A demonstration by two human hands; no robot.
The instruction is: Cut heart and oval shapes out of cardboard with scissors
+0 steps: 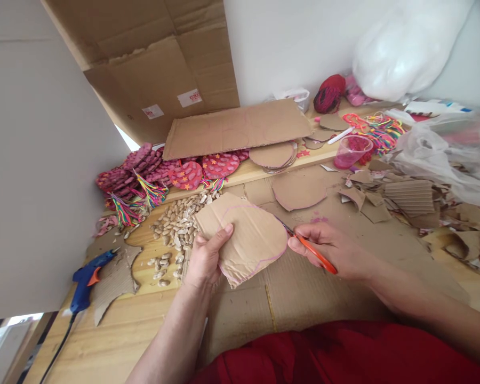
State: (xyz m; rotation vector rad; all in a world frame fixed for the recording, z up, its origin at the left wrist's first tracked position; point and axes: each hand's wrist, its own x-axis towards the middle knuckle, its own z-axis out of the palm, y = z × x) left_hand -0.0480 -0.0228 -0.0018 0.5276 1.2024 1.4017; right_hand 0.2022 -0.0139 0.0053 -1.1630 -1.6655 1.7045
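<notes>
A piece of cardboard (pixel 252 234) with a curved purple outline is held above the work surface by my left hand (pixel 208 253), its thumb on top and the fingers underneath. Orange-handled scissors (pixel 318 256) are gripped in my right hand (pixel 330 245), at the piece's right edge. Their dark blades meet the cardboard near the purple line and are partly hidden. Just behind lies a rounded cardboard cutout (pixel 300 186). Peanuts in shells (pixel 180 224) are spread to the left of the held piece.
A blue glue gun (pixel 86 280) rests on a cardboard scrap (pixel 118 272) at left. Decorated pink pieces (pixel 186 173) and a cardboard sheet (pixel 240 128) lie at the back. Cardboard scraps (pixel 410 197), a pink cup (pixel 352 152) and a plastic bag (pixel 444 154) are at right.
</notes>
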